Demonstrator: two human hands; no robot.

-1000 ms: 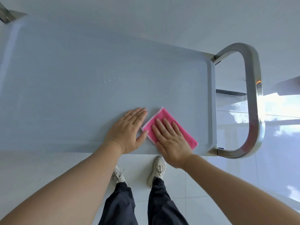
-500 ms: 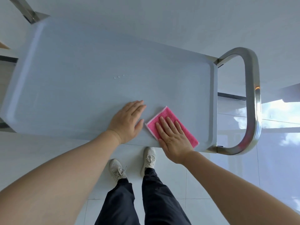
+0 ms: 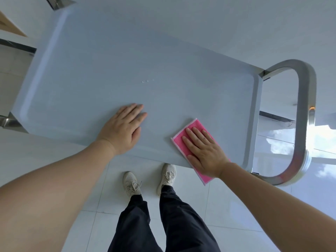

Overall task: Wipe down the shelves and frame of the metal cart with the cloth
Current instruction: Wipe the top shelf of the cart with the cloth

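Note:
The metal cart's top shelf (image 3: pixel 109 66) is a pale grey tray with a raised rim, seen from above. A folded pink cloth (image 3: pixel 189 130) lies on its near edge, and its near end overhangs the rim. My right hand (image 3: pixel 203 151) presses flat on the cloth with straight fingers. My left hand (image 3: pixel 123 130) rests flat on the bare shelf to the left of the cloth, a clear gap apart. The cart's shiny looped steel handle (image 3: pixel 305 113) juts out at the right end.
A few small water drops (image 3: pixel 147 81) sit mid-shelf. Steel frame corners show at the far left (image 3: pixel 56 1) and near left (image 3: pixel 9 122). My feet (image 3: pixel 149 180) stand on glossy white floor tiles below the near edge. A wooden edge (image 3: pixel 9 24) shows top left.
My right hand has slid the cloth to the right and toward the near edge, so it now overhangs the rim. The gap between my hands has widened. The view has pulled back.

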